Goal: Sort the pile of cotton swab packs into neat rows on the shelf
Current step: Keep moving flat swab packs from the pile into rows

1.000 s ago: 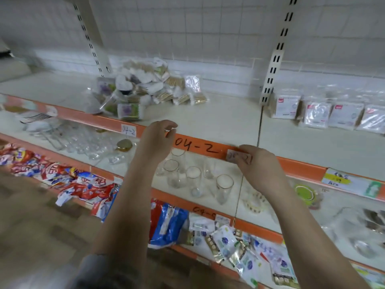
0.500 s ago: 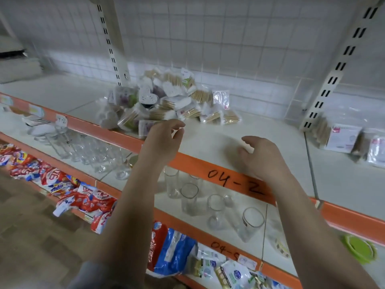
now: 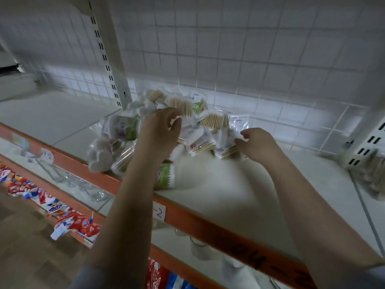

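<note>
Two curled hands, left hand (image 3: 160,130) and right hand (image 3: 258,142), on jumbled swab packs (image 3: 212,122), grips unclear

Drinking glasses (image 3: 201,248) on lower shelf, red snack packets (image 3: 75,224) below, tiled wall (image 3: 250,49)

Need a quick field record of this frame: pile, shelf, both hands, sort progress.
pile: swab packs heaped loose, at the back of the shelf by the tiled wall
shelf: white deck, orange front lip
left hand: on the pile's middle, fingers curled; grip unclear
right hand: at the pile's right edge, fingers on a pack; grip unclear
rows: none formed near the pile
image: motion blur
</note>
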`<control>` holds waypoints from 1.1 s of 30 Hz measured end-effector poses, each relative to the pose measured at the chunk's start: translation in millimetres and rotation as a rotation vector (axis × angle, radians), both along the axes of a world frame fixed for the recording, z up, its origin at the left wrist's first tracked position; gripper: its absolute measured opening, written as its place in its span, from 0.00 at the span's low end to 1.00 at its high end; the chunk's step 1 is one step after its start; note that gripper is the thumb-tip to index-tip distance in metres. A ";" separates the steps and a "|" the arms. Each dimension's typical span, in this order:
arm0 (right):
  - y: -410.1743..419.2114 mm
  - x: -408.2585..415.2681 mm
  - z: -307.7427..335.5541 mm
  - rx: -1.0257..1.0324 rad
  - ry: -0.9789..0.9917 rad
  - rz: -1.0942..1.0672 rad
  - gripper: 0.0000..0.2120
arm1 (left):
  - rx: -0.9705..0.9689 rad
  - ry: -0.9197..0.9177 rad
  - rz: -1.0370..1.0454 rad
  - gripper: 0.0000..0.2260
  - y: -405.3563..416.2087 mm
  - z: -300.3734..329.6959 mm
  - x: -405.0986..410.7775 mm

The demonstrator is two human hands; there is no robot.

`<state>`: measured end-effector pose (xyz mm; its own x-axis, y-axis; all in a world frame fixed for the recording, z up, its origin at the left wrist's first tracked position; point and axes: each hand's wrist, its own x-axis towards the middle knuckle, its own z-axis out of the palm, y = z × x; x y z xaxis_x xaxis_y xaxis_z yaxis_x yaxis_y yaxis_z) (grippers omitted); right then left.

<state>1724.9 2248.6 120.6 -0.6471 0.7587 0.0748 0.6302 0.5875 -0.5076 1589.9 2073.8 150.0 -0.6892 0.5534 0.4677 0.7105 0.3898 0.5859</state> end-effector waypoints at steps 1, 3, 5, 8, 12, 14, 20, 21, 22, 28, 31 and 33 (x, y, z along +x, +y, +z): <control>2.7 -5.4 -0.9 -0.004 -0.017 -0.011 0.20 | 0.009 0.000 0.005 0.12 2.1 1.8 -3.7; 5.8 -14.0 -1.8 -0.021 -0.047 -0.041 0.18 | 0.017 -0.002 0.012 0.12 5.2 3.9 -8.9; 7.5 -19.5 -3.6 -0.056 -0.059 -0.085 0.17 | 0.032 0.003 0.011 0.11 7.3 4.3 -13.6; 7.1 -24.6 -5.5 -0.090 -0.079 -0.154 0.14 | 0.060 0.002 -0.005 0.10 10.3 4.1 -24.1; 4.0 -32.4 -5.9 -0.104 -0.052 -0.167 0.12 | 0.040 0.010 0.013 0.12 14.9 8.4 -37.3; 1.3 -35.1 -5.4 -0.105 -0.053 -0.160 0.11 | -0.025 -0.002 0.027 0.14 17.7 11.1 -41.3; 0.5 -33.1 -3.0 -0.269 0.105 -0.226 0.13 | -0.277 -0.003 0.092 0.21 25.5 17.7 -45.6; 1.0 -30.5 -3.1 -0.300 0.156 -0.239 0.13 | -0.297 0.011 0.098 0.21 27.5 17.9 -44.9; 1.2 -27.6 -3.0 -0.318 0.206 -0.244 0.12 | -0.312 0.010 0.100 0.22 30.5 18.0 -44.6; -7.2 -3.6 1.7 -0.260 0.448 -0.311 0.11 | -0.311 -0.048 0.052 0.23 41.8 14.0 -37.5; -18.0 8.3 2.9 -0.261 0.568 -0.356 0.10 | -0.233 -0.076 0.011 0.18 37.5 10.6 -38.1; -25.0 14.1 1.6 -0.271 0.639 -0.386 0.10 | -0.211 -0.070 -0.024 0.18 35.8 7.7 -40.5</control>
<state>1739.0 2223.6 122.2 -0.2284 0.9657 0.1234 0.3030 0.1910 -0.9337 1549.4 2109.5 157.8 -0.7014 0.6505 0.2915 0.6816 0.4924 0.5412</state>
